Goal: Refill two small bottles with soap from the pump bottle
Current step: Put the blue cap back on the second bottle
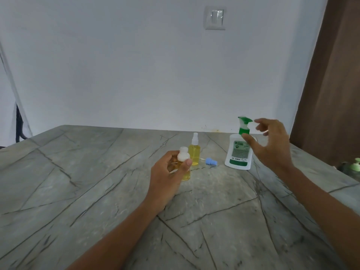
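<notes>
Pump bottle (pixel 236 154) stands just left of the right hand (pixel 272 149) — fingers spread, grasping nothing; left hand (pixel 167 172) grips 1 uncapped small bottle (pixel 183 155).

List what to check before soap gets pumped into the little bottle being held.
1. Small bottle uncapped, gripped by left hand: ok.
2. Its mouth under the nozzle of the pump bottle: not ok, it is off to the left.
3. Pump bottle upright on table: ok.
4. Right hand pressing the pump: not ok, fingers spread beside it.
5. Blue cap lying close by: ok.
6. Room left in small bottle: cannot tell, hand hides it.
</notes>
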